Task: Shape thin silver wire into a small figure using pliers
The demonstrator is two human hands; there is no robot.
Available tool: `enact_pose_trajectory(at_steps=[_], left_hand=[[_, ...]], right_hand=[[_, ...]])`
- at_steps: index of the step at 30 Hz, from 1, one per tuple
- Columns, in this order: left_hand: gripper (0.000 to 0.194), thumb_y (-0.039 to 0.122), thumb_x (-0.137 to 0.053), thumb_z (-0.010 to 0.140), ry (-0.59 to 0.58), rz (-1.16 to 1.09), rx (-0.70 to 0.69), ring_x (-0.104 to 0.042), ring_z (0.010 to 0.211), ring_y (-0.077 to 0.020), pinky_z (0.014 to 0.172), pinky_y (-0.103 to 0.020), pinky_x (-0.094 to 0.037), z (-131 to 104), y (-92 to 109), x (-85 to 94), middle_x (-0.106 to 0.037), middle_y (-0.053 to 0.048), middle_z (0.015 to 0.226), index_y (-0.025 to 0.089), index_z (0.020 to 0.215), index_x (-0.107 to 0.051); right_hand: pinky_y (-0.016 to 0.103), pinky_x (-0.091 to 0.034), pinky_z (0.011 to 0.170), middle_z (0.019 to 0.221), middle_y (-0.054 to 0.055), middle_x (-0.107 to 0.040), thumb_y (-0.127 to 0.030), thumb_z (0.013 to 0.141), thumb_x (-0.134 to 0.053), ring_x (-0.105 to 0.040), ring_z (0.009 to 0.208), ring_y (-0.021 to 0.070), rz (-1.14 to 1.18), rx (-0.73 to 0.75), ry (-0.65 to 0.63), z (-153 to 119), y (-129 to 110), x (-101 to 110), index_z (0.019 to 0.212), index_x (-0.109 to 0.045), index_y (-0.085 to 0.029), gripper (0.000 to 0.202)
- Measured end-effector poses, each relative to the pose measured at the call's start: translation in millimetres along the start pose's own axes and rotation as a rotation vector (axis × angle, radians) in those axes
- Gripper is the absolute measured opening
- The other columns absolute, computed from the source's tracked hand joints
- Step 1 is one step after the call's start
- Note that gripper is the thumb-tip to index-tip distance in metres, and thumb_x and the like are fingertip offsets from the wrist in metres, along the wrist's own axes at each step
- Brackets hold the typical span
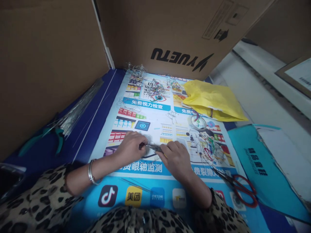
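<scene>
My right hand (176, 158) is closed around a pair of pliers (154, 147), whose metal nose points left. My left hand (132, 146) is pinched shut at the tip of that nose on what looks like a thin wire; the fingers hide most of it. The two hands almost meet over a printed poster (145, 129) on the table. Several loose thin wires (136, 184) lie on the poster in front of me. A silver bracelet (90, 172) sits on my left wrist.
Red-handled scissors (243, 191) and tangled coloured wires (210, 147) lie right, near a tape roll (198, 122) and yellow bag (213, 100). Left are teal-handled pliers (59, 140) and a bundle of straight wires (80, 110). Cardboard (155, 29) walls the back; wire tangles (156, 87) lie before it.
</scene>
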State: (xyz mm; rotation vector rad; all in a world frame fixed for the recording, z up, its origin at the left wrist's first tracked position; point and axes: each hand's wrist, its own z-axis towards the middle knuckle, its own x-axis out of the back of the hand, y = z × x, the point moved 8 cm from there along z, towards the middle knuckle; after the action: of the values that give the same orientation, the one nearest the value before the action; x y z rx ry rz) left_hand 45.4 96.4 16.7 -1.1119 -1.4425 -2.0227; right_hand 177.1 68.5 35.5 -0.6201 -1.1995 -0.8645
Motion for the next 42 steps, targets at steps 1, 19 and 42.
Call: enact_pose_trajectory(at_steps=[1, 19, 42], left_hand=[[0.013, 0.012, -0.051, 0.070, -0.001, 0.008, -0.001, -0.054, 0.077, -0.0190, 0.075, -0.034, -0.037, 0, 0, -0.3, -0.063, -0.001, 0.071, 0.020, 0.073, -0.061], [0.022, 0.013, -0.046, 0.074, -0.007, 0.156, -0.031, -0.052, 0.078, -0.0205, 0.077, -0.036, -0.035, -2, 6, 0.3, -0.060, -0.003, 0.074, 0.018, 0.091, -0.058], [0.019, 0.011, -0.042, 0.081, -0.015, 0.327, -0.100, -0.052, 0.084, -0.0236, 0.080, -0.038, -0.034, -6, 11, 0.3, -0.061, -0.007, 0.078, 0.016, 0.092, -0.057]], right_hand=[[0.031, -0.025, 0.065, 0.072, 0.004, -0.053, -0.042, 0.088, -0.050, -0.042, 0.073, 0.0190, -0.016, -0.003, -0.005, 0, -1, 0, 0.079, -0.059, -0.020, 0.025], [0.032, -0.021, 0.062, 0.072, 0.004, -0.054, -0.038, 0.086, -0.054, -0.044, 0.073, 0.0206, -0.152, -0.090, -0.150, 0, -11, 12, 0.079, -0.058, -0.021, 0.018], [0.033, -0.022, 0.060, 0.072, 0.005, -0.050, -0.023, 0.086, -0.051, -0.042, 0.069, 0.0192, -0.306, -0.015, -0.078, -1, -26, 7, 0.089, -0.056, -0.016, 0.009]])
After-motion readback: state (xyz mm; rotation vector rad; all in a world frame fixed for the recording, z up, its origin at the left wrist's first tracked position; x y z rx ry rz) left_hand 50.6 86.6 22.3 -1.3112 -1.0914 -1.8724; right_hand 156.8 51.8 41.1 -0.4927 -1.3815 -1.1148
